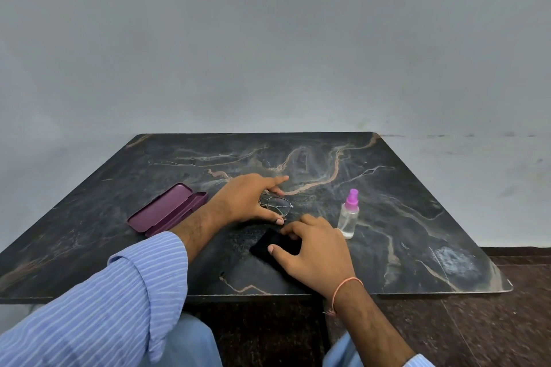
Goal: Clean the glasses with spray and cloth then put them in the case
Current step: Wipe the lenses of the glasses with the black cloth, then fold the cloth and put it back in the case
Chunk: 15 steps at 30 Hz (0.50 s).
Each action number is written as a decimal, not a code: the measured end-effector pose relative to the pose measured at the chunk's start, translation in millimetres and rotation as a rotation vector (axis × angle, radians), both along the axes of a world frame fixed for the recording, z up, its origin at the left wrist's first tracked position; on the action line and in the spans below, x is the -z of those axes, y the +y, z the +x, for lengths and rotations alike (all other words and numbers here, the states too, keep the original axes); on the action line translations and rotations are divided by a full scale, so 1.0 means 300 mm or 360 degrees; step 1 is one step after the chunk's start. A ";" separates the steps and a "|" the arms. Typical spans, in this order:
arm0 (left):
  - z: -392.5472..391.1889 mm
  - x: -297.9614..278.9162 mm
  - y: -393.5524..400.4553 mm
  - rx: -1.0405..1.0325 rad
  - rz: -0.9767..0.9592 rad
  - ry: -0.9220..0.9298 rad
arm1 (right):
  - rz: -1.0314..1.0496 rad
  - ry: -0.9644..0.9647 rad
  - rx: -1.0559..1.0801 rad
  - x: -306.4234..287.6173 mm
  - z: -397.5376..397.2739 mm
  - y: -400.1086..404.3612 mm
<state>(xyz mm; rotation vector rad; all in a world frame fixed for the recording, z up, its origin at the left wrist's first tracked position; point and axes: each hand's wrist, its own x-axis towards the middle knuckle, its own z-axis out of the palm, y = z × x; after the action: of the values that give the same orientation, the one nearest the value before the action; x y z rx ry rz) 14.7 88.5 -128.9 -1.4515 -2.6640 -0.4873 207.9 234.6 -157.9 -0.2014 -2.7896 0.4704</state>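
Observation:
Thin metal-framed glasses (280,206) lie on the dark marbled table (402,217) near its middle. My left hand (247,199) rests over their left side, fingers spread, thumb touching the table by the lens. A black cloth (269,244) lies flat in front of the glasses, and my right hand (313,250) presses on it with thumb and fingers curled around its edges. A clear spray bottle (348,216) with a pink top stands upright just right of my right hand. An open purple case (167,209) lies to the left.
The table's front edge runs just below my right wrist, and its far edge meets a grey wall. Dark floor shows to the right and below. My blue striped sleeve covers the left forearm.

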 end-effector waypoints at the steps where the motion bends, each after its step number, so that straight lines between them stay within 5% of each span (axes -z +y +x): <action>1: 0.002 0.004 -0.008 -0.0004 0.0025 -0.0013 | -0.0037 -0.0008 -0.0014 0.001 -0.002 0.003; 10: 0.104 0.017 -0.145 -0.0169 0.0610 -0.0102 | -0.0614 0.0090 -0.0161 0.019 -0.017 0.028; 15: 0.193 0.012 -0.209 -0.0201 0.0734 -0.0552 | -0.1161 0.0319 -0.0332 0.010 -0.011 0.031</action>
<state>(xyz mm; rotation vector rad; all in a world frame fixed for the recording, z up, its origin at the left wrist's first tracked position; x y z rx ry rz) 72.7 25.7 -132.6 -1.1385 -2.5984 -1.3405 204.7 243.8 -160.9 -0.0111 -2.3342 1.4564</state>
